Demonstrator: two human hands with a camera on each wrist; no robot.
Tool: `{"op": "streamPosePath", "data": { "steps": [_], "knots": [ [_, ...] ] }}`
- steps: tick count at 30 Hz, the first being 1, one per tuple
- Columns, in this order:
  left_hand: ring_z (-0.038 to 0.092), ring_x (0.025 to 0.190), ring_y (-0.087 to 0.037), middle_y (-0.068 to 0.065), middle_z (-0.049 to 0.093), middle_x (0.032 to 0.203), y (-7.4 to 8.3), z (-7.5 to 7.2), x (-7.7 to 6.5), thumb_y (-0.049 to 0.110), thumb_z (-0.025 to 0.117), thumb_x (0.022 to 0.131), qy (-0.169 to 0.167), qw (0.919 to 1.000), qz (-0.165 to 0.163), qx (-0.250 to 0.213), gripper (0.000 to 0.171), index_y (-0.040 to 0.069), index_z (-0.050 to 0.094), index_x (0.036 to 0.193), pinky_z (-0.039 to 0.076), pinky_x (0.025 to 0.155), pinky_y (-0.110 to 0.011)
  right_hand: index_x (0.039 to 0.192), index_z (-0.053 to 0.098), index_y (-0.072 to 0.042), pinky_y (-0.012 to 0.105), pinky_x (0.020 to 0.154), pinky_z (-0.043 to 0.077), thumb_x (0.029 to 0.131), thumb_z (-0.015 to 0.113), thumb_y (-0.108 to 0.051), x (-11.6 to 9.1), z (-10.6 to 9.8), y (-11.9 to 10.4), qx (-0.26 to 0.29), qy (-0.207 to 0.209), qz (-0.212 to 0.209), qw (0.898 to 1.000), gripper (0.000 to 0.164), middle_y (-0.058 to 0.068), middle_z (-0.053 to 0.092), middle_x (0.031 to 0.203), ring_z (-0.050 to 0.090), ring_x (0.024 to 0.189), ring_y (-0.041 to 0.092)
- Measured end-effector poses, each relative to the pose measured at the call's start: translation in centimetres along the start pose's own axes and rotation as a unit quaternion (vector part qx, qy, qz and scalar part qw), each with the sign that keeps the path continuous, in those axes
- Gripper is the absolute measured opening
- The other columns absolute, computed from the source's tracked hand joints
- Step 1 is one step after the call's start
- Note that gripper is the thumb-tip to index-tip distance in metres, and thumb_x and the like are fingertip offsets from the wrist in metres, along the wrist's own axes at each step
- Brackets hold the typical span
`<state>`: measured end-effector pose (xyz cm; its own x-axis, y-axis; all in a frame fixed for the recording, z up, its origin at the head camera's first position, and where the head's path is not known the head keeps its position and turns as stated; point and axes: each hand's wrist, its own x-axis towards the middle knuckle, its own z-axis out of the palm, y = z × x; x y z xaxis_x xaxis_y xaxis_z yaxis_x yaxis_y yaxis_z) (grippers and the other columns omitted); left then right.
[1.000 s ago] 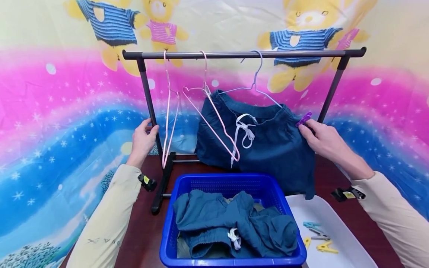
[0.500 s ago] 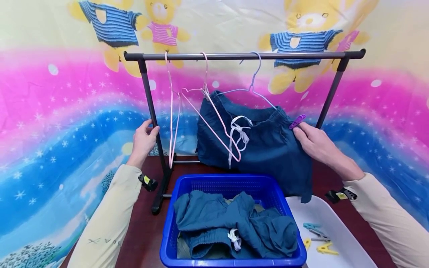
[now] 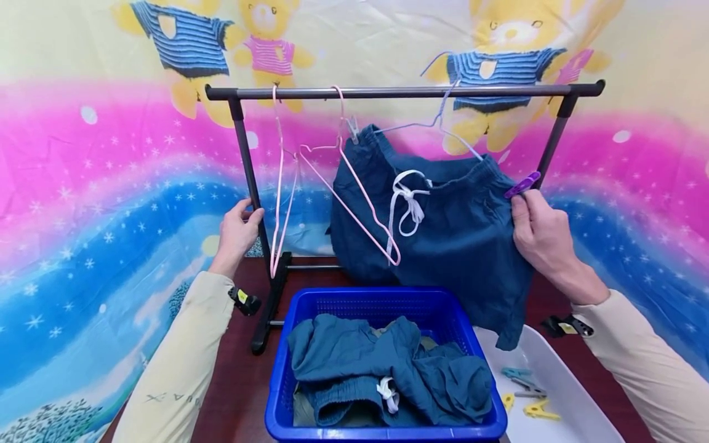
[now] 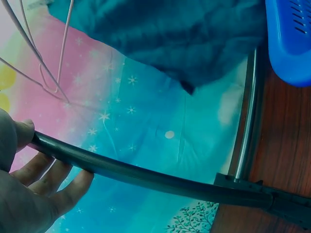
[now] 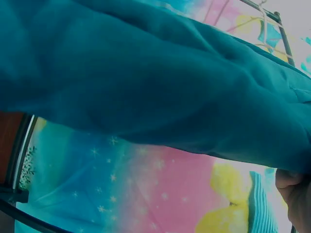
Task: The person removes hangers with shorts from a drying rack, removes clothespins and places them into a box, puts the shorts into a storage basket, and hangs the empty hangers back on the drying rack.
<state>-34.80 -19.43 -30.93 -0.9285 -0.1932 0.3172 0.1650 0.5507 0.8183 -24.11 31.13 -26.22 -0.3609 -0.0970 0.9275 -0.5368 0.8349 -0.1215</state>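
Observation:
My left hand [image 3: 240, 227] holds the left post [image 4: 146, 177] of a dark clothes rack, thumb on one side and fingers on the other. With my right hand [image 3: 543, 231] I pinch the right end of the waistband of dark blue shorts [image 3: 448, 234], just below a purple clothespin [image 3: 522, 184]. A grey clothespin [image 3: 353, 130] sits at the waistband's left end. The shorts hang tilted on a pale blue wire hanger [image 3: 440, 126], whose hook shows above the rack's top rail [image 3: 388, 93]. White drawstrings [image 3: 408, 195] are tied in a bow. The shorts cover much of the right wrist view.
Two pink hangers [image 3: 277, 203] hang on the rail's left half, one overlapping the shorts. In front stands a blue basket [image 3: 271, 369] with more blue clothing [image 3: 354, 351]. Beside it, a white tray [image 3: 576, 394] holds several clothespins [image 3: 541, 409]. A printed cloth backdrop surrounds the table.
My right hand moved slightly left, then right and up with the shorts. The blue hanger rose, its hook now above the rail. My left hand stayed on the post.

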Motion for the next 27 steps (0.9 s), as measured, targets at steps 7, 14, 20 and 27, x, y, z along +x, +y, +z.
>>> {"op": "streamPosePath", "data": {
  "steps": [7, 14, 20, 27],
  "knots": [
    [0.063, 0.113, -0.035, -0.018, 0.060, 0.133, 0.0, 0.1, 0.2, 0.036, 0.050, 0.102, 0.001, 1.0000, 0.002, 0.001, 0.049, 0.020, 0.044, 0.148, 0.051, 0.093, -0.048, 0.095, 0.059, 0.007, 0.025, 0.062, 0.034, 0.100, 0.052, -0.012, 0.2, -1.0, 0.3, 0.012, 0.028, 0.026, 0.999, 0.021, 0.019, 0.051, 0.067, 0.034, 0.075, -0.024],
    [0.063, 0.114, -0.036, -0.019, 0.061, 0.133, -0.2, 0.1, 0.4, 0.042, 0.049, 0.102, -0.004, 0.9998, 0.008, 0.018, 0.053, 0.018, 0.042, 0.149, 0.050, 0.095, -0.049, 0.096, 0.060, 0.009, 0.019, 0.062, 0.032, 0.099, 0.053, -0.009, -0.5, -1.8, 0.8, 0.016, 0.043, 0.026, 0.999, 0.020, 0.018, 0.048, 0.066, 0.036, 0.075, -0.023],
    [0.063, 0.114, -0.036, -0.019, 0.061, 0.132, -0.3, 0.0, 0.4, 0.039, 0.049, 0.102, -0.006, 0.9999, 0.008, 0.007, 0.051, 0.018, 0.044, 0.148, 0.050, 0.095, -0.049, 0.095, 0.060, 0.011, 0.020, 0.062, 0.033, 0.099, 0.053, -0.011, -1.6, -2.3, 1.1, 0.008, 0.052, 0.009, 0.999, 0.023, 0.020, 0.051, 0.067, 0.036, 0.078, -0.024],
    [0.060, 0.119, -0.036, -0.019, 0.060, 0.134, -0.5, -0.2, 0.2, 0.034, 0.050, 0.102, -0.015, 0.9998, 0.000, 0.012, 0.051, 0.017, 0.041, 0.150, 0.049, 0.099, -0.049, 0.090, 0.058, 0.013, 0.018, 0.060, 0.032, 0.102, 0.050, -0.021, -3.4, -2.7, 0.9, 0.023, 0.066, -0.007, 0.998, 0.037, 0.016, 0.047, 0.063, 0.036, 0.076, -0.021]
  ]
}}
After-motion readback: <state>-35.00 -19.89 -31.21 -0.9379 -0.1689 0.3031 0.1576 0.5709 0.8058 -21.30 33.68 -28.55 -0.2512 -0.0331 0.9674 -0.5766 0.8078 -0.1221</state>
